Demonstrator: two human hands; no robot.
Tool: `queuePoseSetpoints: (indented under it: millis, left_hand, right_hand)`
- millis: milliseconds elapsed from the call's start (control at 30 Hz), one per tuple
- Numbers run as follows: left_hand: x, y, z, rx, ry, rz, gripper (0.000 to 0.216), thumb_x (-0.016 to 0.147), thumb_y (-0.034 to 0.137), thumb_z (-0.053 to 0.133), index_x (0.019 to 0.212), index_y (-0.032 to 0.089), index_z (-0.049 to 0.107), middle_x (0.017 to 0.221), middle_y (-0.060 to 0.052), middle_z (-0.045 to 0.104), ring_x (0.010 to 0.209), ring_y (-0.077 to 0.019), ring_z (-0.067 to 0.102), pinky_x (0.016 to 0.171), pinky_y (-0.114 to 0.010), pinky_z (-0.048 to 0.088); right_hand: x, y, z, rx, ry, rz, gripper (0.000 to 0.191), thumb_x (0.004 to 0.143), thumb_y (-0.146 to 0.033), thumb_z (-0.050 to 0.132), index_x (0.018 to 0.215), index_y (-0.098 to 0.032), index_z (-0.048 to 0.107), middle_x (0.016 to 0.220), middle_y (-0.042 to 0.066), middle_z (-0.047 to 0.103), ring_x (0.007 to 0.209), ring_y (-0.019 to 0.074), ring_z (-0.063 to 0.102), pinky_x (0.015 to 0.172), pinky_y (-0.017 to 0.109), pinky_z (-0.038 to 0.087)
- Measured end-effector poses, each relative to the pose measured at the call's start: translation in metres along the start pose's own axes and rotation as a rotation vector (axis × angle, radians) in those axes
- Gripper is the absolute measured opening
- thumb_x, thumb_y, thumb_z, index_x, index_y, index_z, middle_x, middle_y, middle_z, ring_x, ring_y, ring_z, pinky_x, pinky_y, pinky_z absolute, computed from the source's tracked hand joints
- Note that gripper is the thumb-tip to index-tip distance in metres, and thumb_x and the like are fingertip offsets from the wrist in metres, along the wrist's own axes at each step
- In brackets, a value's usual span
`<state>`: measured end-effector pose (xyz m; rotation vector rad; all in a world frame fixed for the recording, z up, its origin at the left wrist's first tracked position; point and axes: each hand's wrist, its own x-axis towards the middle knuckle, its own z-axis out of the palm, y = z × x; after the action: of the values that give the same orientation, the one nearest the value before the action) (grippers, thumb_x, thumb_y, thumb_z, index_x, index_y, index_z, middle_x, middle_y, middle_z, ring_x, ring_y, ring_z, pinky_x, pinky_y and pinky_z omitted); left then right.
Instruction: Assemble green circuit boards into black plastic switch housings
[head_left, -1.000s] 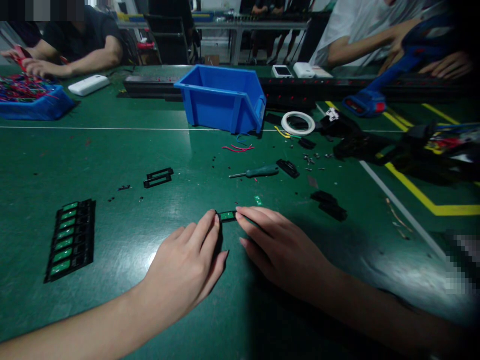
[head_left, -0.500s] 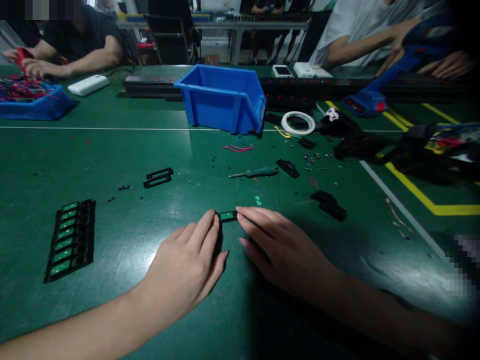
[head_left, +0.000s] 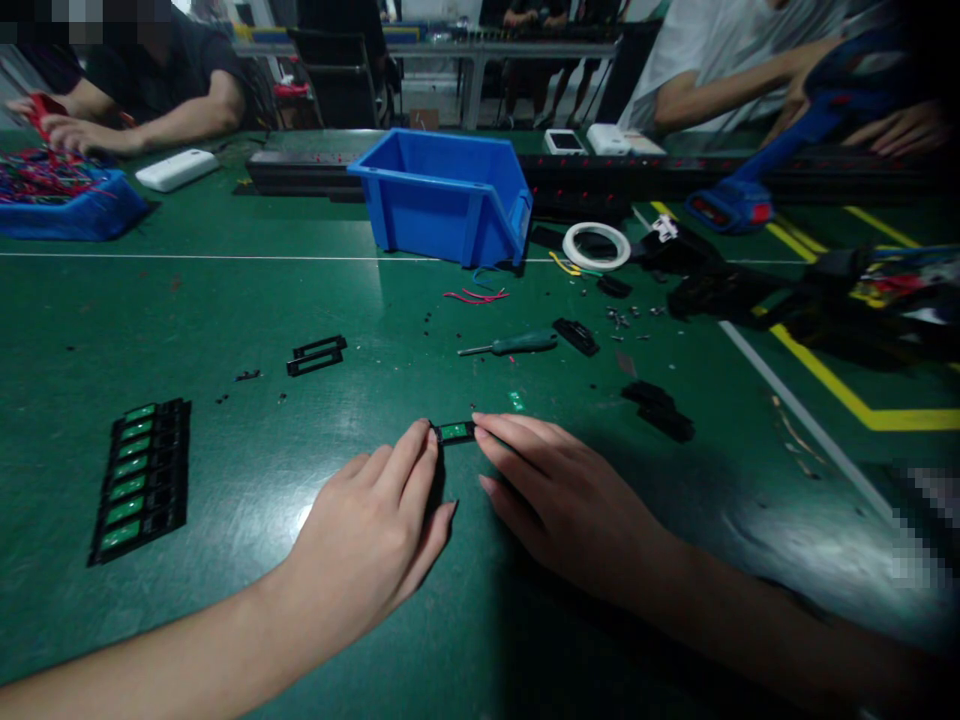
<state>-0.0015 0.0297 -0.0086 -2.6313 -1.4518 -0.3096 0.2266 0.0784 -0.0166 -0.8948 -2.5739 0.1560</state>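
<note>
A small black frame with a green piece (head_left: 454, 432) inside it lies on the table between my two hands. At its left end are the fingertips of my left hand (head_left: 379, 510), with the thumb lower and apart from it. My right hand (head_left: 562, 490) presses its fingertips to the right end, its thumb also off the frame. A small clear green-tinted piece (head_left: 515, 401) lies just beyond my right fingers. To the left, several similar black frames with green pieces (head_left: 139, 485) stand in a row. Two bare black frames (head_left: 316, 355) sit farther back.
A green-handled screwdriver (head_left: 521, 344) lies beyond my hands, near loose screws (head_left: 622, 318) and black parts (head_left: 658, 410). Behind stand a blue bin (head_left: 442, 205) and a tape roll (head_left: 596, 246). A blue power tool (head_left: 739, 200) is at right. Two co-workers sit across the table.
</note>
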Motion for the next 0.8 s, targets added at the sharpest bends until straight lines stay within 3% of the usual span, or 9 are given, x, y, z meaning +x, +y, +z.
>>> queuePoseSetpoints:
  millis: [800]
  left_hand:
    - [-0.0006,0.0008,-0.0004,0.013,0.007,0.004,0.052,0.099,0.036,0.051,0.138,0.001,0.055,0.143,-0.023,0.056,0.105,-0.0324,0.068,0.081,-0.045,0.063]
  right_hand:
    - [-0.0012,0.0008,0.0011,-0.012,-0.003,-0.002,0.037,0.098,-0.020,0.053,0.133,-0.009,0.055,0.138,0.017,0.061,0.127,0.0303,0.058,0.109,0.052,0.052]
